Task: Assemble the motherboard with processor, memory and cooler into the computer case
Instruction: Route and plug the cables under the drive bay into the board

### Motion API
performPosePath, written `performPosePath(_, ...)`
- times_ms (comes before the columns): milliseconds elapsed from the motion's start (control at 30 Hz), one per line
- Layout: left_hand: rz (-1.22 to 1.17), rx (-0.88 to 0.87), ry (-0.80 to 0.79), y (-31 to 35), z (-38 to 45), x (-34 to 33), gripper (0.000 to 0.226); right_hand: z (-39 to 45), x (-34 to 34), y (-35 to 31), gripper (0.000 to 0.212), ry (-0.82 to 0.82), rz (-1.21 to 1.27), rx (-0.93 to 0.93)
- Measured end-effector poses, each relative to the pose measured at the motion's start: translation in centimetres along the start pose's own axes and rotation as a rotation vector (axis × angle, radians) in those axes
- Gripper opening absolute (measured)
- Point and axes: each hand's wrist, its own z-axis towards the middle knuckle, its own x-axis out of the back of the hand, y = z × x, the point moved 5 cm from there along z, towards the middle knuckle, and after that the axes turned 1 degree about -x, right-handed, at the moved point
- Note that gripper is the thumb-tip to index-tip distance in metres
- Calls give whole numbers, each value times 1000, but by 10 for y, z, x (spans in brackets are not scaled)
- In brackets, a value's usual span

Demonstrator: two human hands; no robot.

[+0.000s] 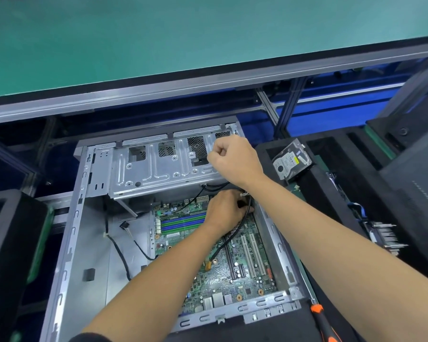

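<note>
**Black cable runs from 6 to 12 o'clock, into our left hand**

Nearest us, at 6 o'clock in the open grey steel computer case (pixel 67 243), lies the green motherboard (pixel 223 275), flat on the case floor with its blue and green memory slots (pixel 183 222) empty at 11 o'clock. We see no cooler on it. From a small yellow connector (pixel 208 265) near the board's middle, a thin black cable (pixel 229 239) climbs toward 12 o'clock, its long axis lengthwise to the case. Our left hand (pixel 224 211) sits right on its upper stretch, fingers curled down around it, so this hand is the nearer 1. Farther, at 12 o'clock, our right hand (pixel 232 159) hovers over the silver drive cage (pixel 158 166), clenched like a fist; whether it pinches a cable we cannot tell. We judge routing comes next.
</note>
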Motion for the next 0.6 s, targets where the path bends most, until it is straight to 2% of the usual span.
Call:
performPosePath(333, -17, 18, -88, 2, 6, 1, 23, 0, -1, 1, 20, -2, -6, -17)
performPosePath(600, 77, -92, -7, 2, -1, 0, 19, 0, -1, 0, 20, -7, -8, -15)
